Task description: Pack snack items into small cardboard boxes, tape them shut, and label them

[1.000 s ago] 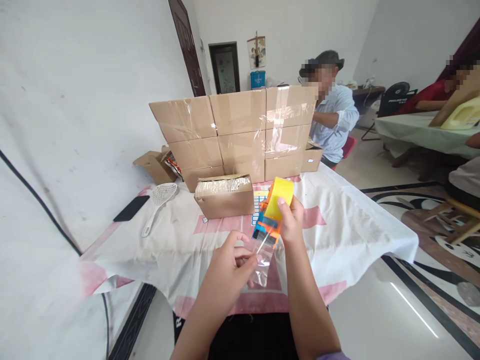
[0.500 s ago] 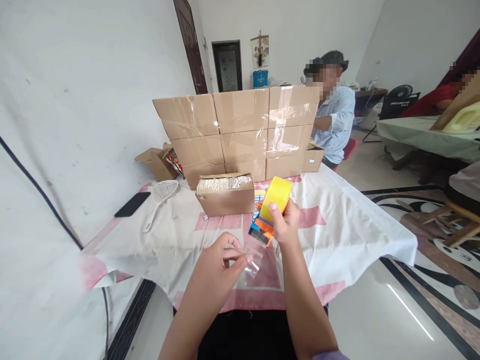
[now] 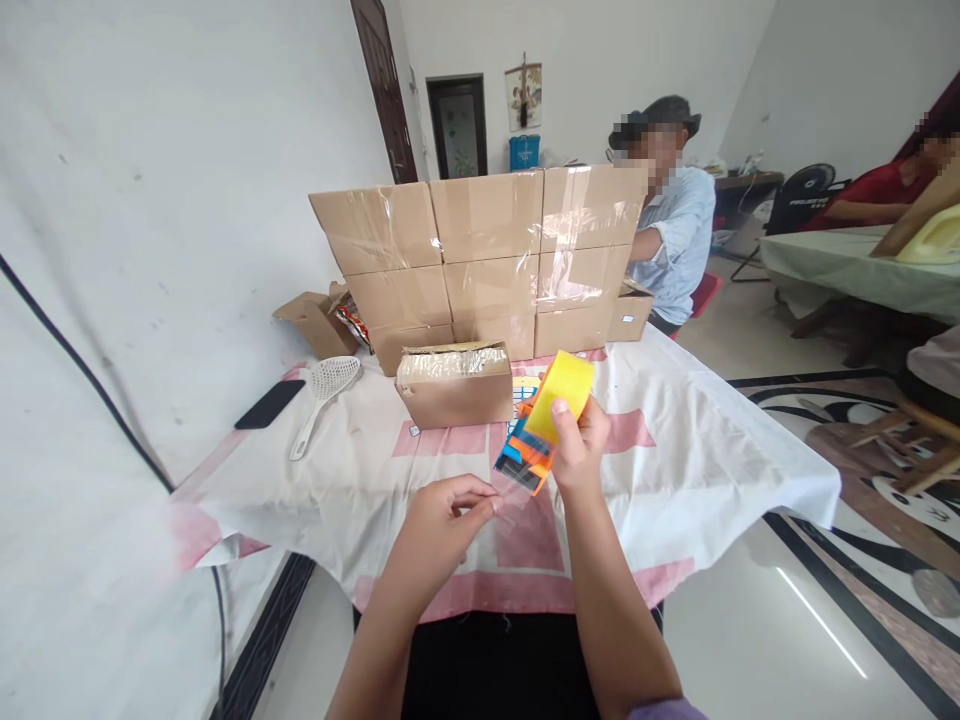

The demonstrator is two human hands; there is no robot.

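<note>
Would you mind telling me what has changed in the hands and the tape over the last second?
The left hand has drawn in toward the tape dispenser, so the clear tape strip pinched in its fingers now shows shorter and flatter than before. The right hand keeps its grip on the dispenser, tilted a little more. The small carton, stacked cartons, ladle and phone have not moved.

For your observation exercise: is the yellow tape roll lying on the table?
No, the right hand holds the tape roll up above the table.

Clothed table (image 3: 697, 440) bears boxes (image 3: 487, 260), skimmer (image 3: 324, 390), phone (image 3: 268, 403).
</note>
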